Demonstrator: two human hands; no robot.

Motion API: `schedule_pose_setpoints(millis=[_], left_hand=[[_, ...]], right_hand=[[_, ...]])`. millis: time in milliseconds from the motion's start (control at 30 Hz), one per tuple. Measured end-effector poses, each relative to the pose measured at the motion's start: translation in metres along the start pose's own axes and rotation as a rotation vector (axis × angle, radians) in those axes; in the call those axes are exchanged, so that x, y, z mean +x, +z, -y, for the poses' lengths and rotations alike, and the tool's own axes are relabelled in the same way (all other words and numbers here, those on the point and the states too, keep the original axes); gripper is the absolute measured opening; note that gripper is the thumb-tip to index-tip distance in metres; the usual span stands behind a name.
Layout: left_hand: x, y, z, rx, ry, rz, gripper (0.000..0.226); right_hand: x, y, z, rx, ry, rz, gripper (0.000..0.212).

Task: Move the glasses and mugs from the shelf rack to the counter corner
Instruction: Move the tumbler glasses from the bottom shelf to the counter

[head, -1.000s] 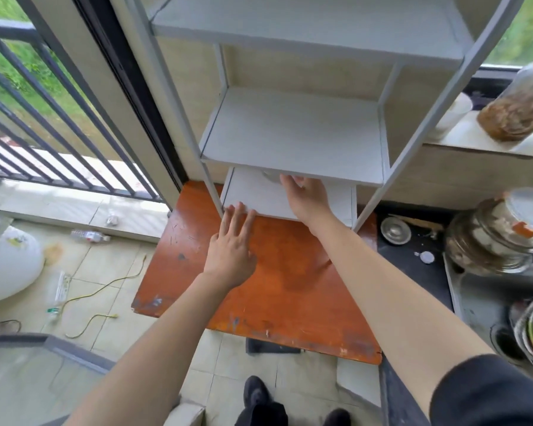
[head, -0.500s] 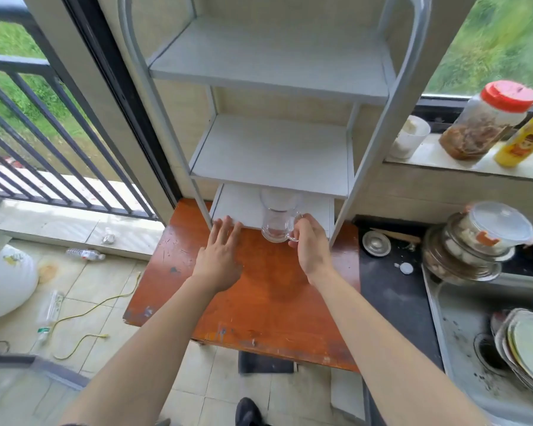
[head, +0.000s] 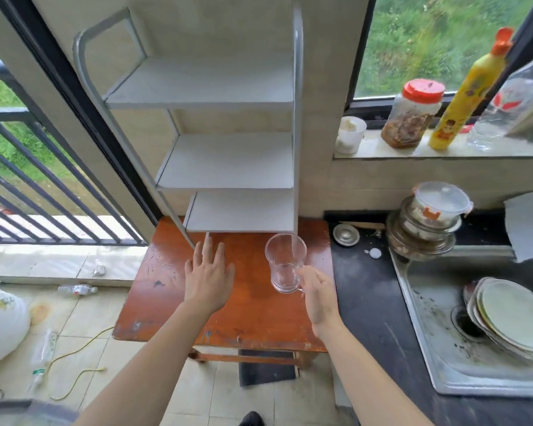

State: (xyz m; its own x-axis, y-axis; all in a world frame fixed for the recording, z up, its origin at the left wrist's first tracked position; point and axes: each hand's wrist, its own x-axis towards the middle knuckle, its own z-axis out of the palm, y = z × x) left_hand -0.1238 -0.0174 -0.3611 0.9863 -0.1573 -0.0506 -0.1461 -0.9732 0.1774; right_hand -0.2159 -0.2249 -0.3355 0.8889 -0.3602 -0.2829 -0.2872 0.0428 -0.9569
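A clear glass mug (head: 285,262) hangs upright above the right part of the orange wooden table (head: 253,315), held by its handle in my right hand (head: 319,298). My left hand (head: 208,273) rests flat on the table with fingers spread, just in front of the white shelf rack (head: 228,161). The three shelves of the rack show nothing on them. The black counter (head: 363,299) lies directly right of the table.
A steel sink (head: 437,339) with stacked plates (head: 511,318) sits at the right. Stacked lidded bowls (head: 428,222) and a small metal lid (head: 346,235) stand at the counter's back. On the window sill are a white cup (head: 350,135), a jar (head: 413,115) and a yellow bottle (head: 465,93).
My right hand reached under the lowest shelf, drew the glass mug out and carried it right and toward me. The view tilted up. The left hand stayed on the table.
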Motion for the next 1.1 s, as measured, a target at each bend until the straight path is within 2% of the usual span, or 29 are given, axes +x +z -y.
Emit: schedule_pose_setpoints(millis=[100, 200, 267, 400, 500, 633, 833, 1100], left_hand=[[-0.011, -0.001, -0.027, -0.009, 0.107, -0.009, 0.068], [-0.008, -0.002, -0.057, -0.002, 0.287, -0.028, 0.071], [-0.005, -0.003, -0.084, -0.028, 0.419, -0.056, 0.068], [-0.016, -0.002, -0.159, -0.070, 0.655, -0.061, 0.065], [-0.045, -0.002, -0.228, -0.131, 0.823, -0.044, 0.066], [-0.107, -0.010, -0.316, -0.197, 1.040, -0.019, 0.068], [-0.225, -0.016, -0.425, -0.225, 1.321, 0.009, 0.069], [-0.415, 0.001, -0.583, -0.250, 1.566, 0.036, 0.068]], right_hand=[[-0.012, -0.014, -0.004, 0.058, 0.010, -0.137, 0.038], [-0.028, -0.034, -0.004, 0.114, 0.003, -0.311, 0.051], [-0.042, -0.054, -0.003, 0.171, -0.015, -0.441, 0.050], [-0.081, -0.104, -0.006, 0.284, -0.005, -0.742, 0.028], [-0.124, -0.151, -0.007, 0.371, -0.027, -0.940, 0.038], [-0.191, -0.217, -0.010, 0.418, -0.083, -1.190, 0.037], [-0.295, -0.316, -0.025, 0.494, -0.186, -1.435, 0.036], [-0.451, -0.468, -0.082, 0.414, -0.165, -1.617, 0.040]])
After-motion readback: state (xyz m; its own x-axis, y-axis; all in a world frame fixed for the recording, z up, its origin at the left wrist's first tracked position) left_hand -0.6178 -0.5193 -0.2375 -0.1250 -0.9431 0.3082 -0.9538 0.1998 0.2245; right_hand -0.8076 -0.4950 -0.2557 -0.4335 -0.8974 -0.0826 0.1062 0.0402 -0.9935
